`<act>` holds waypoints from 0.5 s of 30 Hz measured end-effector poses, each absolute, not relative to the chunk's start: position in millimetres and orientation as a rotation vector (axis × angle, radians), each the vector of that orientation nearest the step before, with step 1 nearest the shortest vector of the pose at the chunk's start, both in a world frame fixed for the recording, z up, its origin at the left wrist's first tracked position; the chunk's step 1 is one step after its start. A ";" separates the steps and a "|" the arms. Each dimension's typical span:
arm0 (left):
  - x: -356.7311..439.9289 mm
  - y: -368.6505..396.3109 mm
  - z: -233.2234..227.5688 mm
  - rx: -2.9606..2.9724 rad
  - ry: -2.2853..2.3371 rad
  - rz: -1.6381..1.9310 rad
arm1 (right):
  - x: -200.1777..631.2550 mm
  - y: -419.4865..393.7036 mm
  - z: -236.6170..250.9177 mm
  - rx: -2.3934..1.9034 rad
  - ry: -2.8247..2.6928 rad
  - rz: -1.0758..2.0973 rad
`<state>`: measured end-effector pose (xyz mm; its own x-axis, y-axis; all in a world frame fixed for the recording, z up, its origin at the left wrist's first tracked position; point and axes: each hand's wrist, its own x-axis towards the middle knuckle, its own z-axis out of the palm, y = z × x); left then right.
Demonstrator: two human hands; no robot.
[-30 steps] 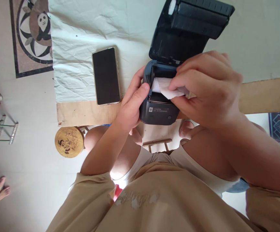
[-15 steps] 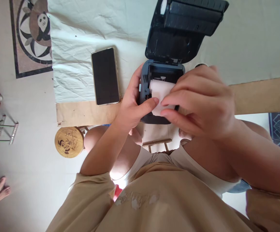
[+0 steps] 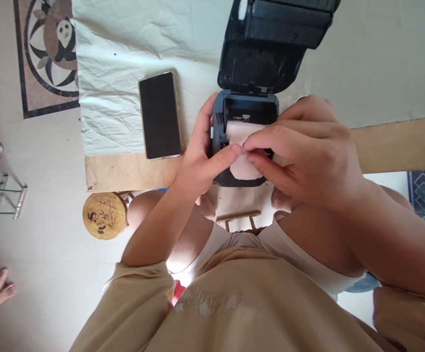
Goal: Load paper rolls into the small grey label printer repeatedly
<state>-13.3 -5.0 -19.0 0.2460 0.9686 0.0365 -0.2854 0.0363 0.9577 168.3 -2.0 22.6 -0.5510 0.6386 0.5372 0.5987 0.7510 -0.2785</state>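
A small dark label printer [image 3: 217, 110] sits at the table's front edge, its black lid [image 3: 261, 68] swung up and back. Inside the printer lies a white paper roll [image 3: 243, 129], with its loose end draped toward me over the front. My left hand [image 3: 207, 151] grips the printer's left side, and its thumb presses on the paper. From the right, my right hand [image 3: 307, 151] reaches over the printer, thumb and forefinger drawn together at the paper beside my left thumb. That hand hides the right part of the roll.
Left of the printer, a phone [image 3: 160, 116] lies face up on the pale tablecloth [image 3: 113, 58]. A round wooden stool [image 3: 104, 215] stands below the table's wooden edge [image 3: 131, 172]. Another person's feet [image 3: 3, 288] show on the floor at far left.
My right thumb and forefinger have moved slightly closer to my left thumb. The paper's loose end now hangs a little lower, and the lid and printer have shifted slightly left.
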 end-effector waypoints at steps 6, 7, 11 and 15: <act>-13.6 -5.6 -18.4 1.144 0.858 1.111 | 168.0 -1.8 23.2 -0.947 -2.333 0.120; -13.9 -4.0 -22.7 1.157 0.853 1.115 | 169.1 -1.1 24.0 -0.947 -2.348 0.106; -15.9 6.6 -49.2 1.283 0.726 1.233 | 173.1 0.3 27.0 -1.025 -2.405 0.084; -18.0 11.1 -59.4 1.335 0.672 1.262 | 172.8 -0.8 27.2 -1.026 -2.408 0.086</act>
